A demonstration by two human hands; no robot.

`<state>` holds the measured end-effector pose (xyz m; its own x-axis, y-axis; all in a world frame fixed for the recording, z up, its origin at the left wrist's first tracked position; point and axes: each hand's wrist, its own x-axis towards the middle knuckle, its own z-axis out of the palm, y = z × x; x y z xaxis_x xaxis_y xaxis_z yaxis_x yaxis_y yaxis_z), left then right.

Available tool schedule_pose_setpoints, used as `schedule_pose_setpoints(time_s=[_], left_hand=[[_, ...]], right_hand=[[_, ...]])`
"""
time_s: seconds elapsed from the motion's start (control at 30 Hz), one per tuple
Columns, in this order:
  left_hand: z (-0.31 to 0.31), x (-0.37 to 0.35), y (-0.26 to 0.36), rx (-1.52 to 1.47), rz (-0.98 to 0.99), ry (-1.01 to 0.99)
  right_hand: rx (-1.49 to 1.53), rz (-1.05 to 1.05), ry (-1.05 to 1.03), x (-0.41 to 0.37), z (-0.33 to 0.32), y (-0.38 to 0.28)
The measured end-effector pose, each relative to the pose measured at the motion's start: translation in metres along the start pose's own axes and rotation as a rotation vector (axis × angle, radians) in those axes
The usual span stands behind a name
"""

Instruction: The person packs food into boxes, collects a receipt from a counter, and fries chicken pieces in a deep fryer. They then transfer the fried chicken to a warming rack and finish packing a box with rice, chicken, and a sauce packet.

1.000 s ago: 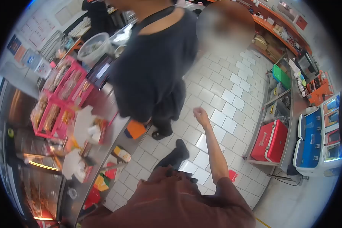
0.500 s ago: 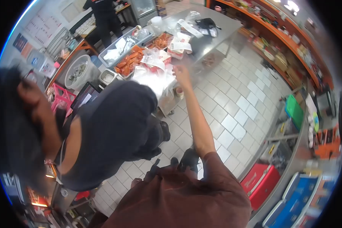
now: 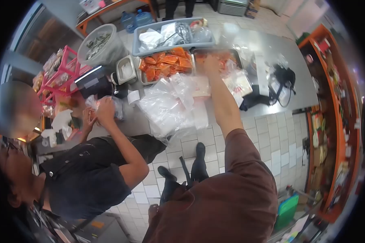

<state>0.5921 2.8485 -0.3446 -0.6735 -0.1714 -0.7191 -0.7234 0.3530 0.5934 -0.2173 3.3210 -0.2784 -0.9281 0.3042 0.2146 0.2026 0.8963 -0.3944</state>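
My right hand is over the right metal tray, which holds orange packets. It is blurred and its fingertips are hidden, so any grip on a packet does not show. To the left, a second metal tray is piled with orange sachets. Clear plastic bags lie in front of the trays, and white-and-red boxes sit right of my forearm. Low beside my body, only a little of my left hand shows; its fingers cannot be made out.
A co-worker in dark clothes stands at my left, both hands on a plastic bag. A blue-grey bin with bags stands behind the trays. A black strapped bag lies on the steel table. Orange shelves line the right.
My view has swung toward the table. My right hand has moved from the table's near edge to the right tray. The co-worker now has both hands at a plastic bag.
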Motion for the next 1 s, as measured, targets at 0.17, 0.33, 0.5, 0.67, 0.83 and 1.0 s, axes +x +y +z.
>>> schedule_pose_setpoints(time_s=[0.17, 0.33, 0.5, 0.67, 0.83, 1.0], left_hand=[[0.113, -0.061, 0.013, -0.188, -0.227, 0.127], [0.167, -0.088, 0.025, -0.305, -0.310, 0.217], [0.192, -0.083, 0.013, -0.337, -0.200, 0.245], [0.178, -0.046, -0.038, -0.358, 0.065, 0.236], [0.124, -0.063, 0.005, -0.731, -0.166, 0.330], [0.115, -0.093, -0.058, -0.804, -0.204, 0.407]], right_hand=[[-0.179, -0.163, -0.018, 0.011, -0.021, -0.017], [0.118, 0.005, -0.153, 0.073, -0.024, -0.005], [1.039, 0.222, -0.406, 0.035, -0.140, -0.031], [1.616, -0.076, -0.453, -0.052, -0.237, -0.063], [1.679, -0.190, -0.385, -0.162, -0.316, -0.115], [1.582, -0.366, -0.257, -0.268, -0.361, -0.171]])
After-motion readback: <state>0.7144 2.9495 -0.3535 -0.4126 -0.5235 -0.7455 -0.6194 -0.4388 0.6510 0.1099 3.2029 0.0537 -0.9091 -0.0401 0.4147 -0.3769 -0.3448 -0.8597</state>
